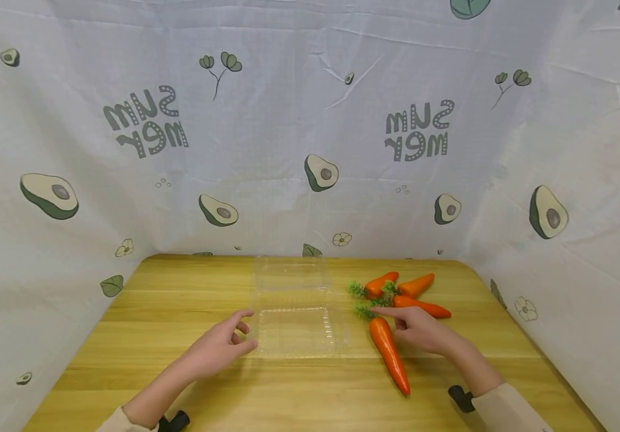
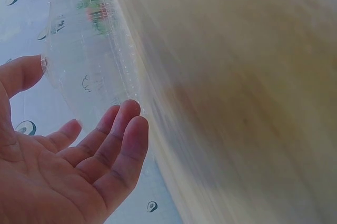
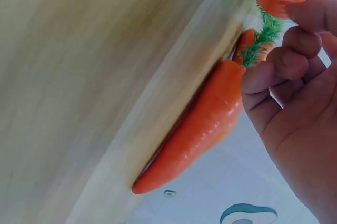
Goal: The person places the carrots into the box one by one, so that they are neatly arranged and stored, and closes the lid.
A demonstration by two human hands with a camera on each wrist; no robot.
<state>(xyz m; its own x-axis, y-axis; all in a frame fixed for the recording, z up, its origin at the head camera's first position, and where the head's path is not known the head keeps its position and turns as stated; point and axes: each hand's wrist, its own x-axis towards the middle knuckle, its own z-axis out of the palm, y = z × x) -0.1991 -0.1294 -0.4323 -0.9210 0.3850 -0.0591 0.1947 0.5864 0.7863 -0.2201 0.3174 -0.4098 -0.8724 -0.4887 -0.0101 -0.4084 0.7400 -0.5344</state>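
Orange carrot (image 3: 200, 129), wrist view: right hand (image 3: 295, 103) apart

— Of what is the open, clear clamshell box (image 1: 295, 312) made?
— Thin glossy plastic. Smooth, waxy orange carrots (image 1: 389, 353) are laid on a matt yellow wooden table (image 1: 169, 306), backed by creased white cloth (image 1: 288, 120).

Wooden table (image 1: 180, 312), light yellow-brown grain, rounded far corners. White cloth backdrop (image 1: 310, 120) hangs behind and wraps both sides, creased, printed with halved avocados, leaf sprigs, small flowers and mirrored grey lettering. Three smaller carrots (image 1: 407, 294) lie clustered on the table's far right, green tops pointing left, touching or overlapping one another. Cloth meets the table edge all round.
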